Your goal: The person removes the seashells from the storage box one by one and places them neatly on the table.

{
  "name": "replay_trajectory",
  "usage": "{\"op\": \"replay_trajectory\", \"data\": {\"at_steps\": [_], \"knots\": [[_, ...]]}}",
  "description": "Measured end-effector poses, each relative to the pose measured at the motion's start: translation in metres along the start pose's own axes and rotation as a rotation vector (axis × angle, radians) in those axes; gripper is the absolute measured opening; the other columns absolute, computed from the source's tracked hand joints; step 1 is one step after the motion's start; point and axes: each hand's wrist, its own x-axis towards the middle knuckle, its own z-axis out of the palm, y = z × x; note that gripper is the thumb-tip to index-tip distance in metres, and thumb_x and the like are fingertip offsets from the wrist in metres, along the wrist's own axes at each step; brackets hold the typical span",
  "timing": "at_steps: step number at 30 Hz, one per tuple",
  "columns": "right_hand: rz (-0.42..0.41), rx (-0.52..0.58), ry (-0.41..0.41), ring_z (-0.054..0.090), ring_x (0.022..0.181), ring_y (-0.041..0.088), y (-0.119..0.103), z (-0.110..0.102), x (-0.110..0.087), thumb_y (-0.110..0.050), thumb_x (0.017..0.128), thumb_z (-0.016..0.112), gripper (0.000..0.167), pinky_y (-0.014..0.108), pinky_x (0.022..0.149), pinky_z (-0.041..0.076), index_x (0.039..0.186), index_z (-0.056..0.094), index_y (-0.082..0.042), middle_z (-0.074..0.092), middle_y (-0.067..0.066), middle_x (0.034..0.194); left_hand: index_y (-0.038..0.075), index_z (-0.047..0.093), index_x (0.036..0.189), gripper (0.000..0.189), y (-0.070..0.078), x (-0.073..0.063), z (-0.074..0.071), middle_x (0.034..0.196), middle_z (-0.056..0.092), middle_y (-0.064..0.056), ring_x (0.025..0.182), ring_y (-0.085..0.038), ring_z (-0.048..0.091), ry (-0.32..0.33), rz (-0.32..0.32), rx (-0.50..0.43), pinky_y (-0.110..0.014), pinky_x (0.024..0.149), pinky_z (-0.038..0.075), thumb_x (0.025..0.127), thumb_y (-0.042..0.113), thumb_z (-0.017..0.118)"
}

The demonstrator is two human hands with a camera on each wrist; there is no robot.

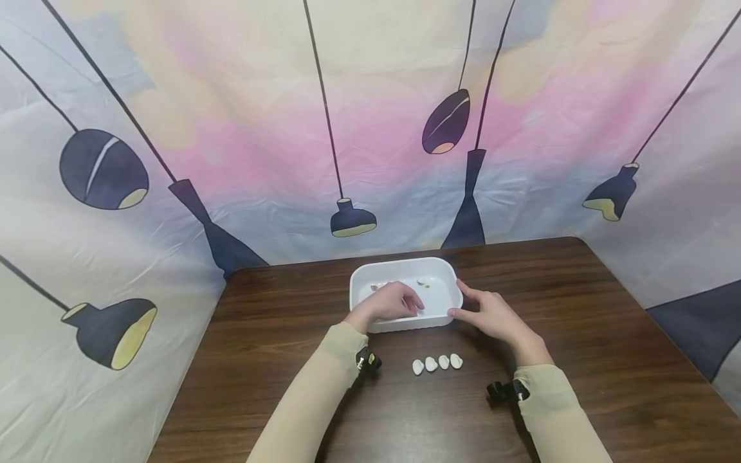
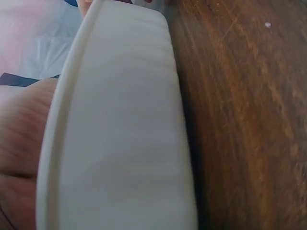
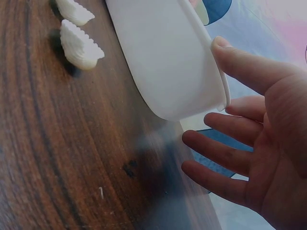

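Note:
A white tray [image 1: 361, 326] with rounded corners stands on the wooden table. My left hand [image 1: 390, 301] reaches over its near wall, fingers bent down toward the tray floor. In the left wrist view the tray's wall [image 2: 120, 120] hides the fingertips, so I cannot tell whether they pinch anything. My right hand [image 1: 492, 315] holds the tray's right end between thumb and index finger; in the right wrist view the other fingers [image 3: 216, 151] are spread free of it. Small pinkish and yellowish shells [image 1: 427, 286] lie inside. Several white ridged seashells [image 1: 444, 362] form a row in front.
The brown wooden table [image 1: 278, 379] reaches back to a hanging cloth [image 1: 260, 128] printed with lamps. Its rounded back right corner is not far beyond the right hand. A tiny pale speck [image 2: 267, 24] lies on the wood in the left wrist view.

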Motion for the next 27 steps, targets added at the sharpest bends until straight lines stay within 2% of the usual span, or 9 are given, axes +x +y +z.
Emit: {"op": "replay_trajectory", "data": {"at_steps": [4, 7, 13, 21, 27], "knots": [[0.001, 0.002, 0.003, 0.058, 0.136, 0.043, 0.0002, -0.0001, -0.0007, -0.049, 0.098, 0.076, 0.083, 0.061, 0.110, 0.045, 0.161, 0.044, -0.004, 0.057, 0.027, 0.149, 0.011, 0.084, 0.105, 0.014, -0.0028, 0.0045, 0.0041, 0.084, 0.076, 0.008, 0.081, -0.005, 0.067, -0.036, 0.004, -0.008, -0.025, 0.082, 0.053, 0.095, 0.003, 0.077], [0.011, 0.005, -0.001, 0.058, 0.135, 0.043, -0.0004, 0.0000, -0.0017, -0.049, 0.098, 0.076, 0.084, 0.061, 0.110, 0.045, 0.161, 0.044, -0.005, 0.057, 0.027, 0.150, 0.011, 0.084, 0.103, 0.016, -0.0022, 0.0067, 0.0059, 0.084, 0.076, 0.006, 0.080, -0.005, 0.067, -0.034, -0.003, 0.003, -0.024, 0.081, 0.053, 0.095, 0.000, 0.076], [0.010, 0.007, -0.004, 0.060, 0.133, 0.043, -0.0013, 0.0010, -0.0020, -0.048, 0.098, 0.077, 0.083, 0.061, 0.109, 0.046, 0.161, 0.045, -0.005, 0.059, 0.028, 0.147, 0.008, 0.084, 0.100, 0.017, -0.0026, 0.0069, 0.0077, 0.083, 0.075, 0.000, 0.077, -0.006, 0.062, 0.013, -0.039, 0.044, -0.023, 0.078, 0.051, 0.090, -0.004, 0.078], [0.017, 0.015, -0.007, 0.058, 0.135, 0.043, -0.0032, -0.0006, -0.0018, -0.049, 0.098, 0.077, 0.084, 0.062, 0.110, 0.045, 0.161, 0.044, -0.005, 0.057, 0.028, 0.149, 0.008, 0.083, 0.103, 0.019, -0.0072, 0.0071, 0.0071, 0.077, 0.063, 0.003, 0.075, -0.010, 0.055, 0.081, -0.069, 0.061, -0.026, 0.076, 0.046, 0.086, 0.002, 0.086], [0.024, 0.013, -0.016, 0.059, 0.134, 0.042, -0.0048, -0.0014, -0.0019, -0.049, 0.098, 0.076, 0.085, 0.062, 0.110, 0.045, 0.162, 0.043, -0.005, 0.055, 0.029, 0.150, 0.007, 0.082, 0.107, 0.024, -0.0079, 0.0053, 0.0052, 0.081, 0.063, 0.002, 0.078, -0.012, 0.055, 0.109, -0.100, 0.097, -0.028, 0.081, 0.047, 0.084, 0.006, 0.088]]}}
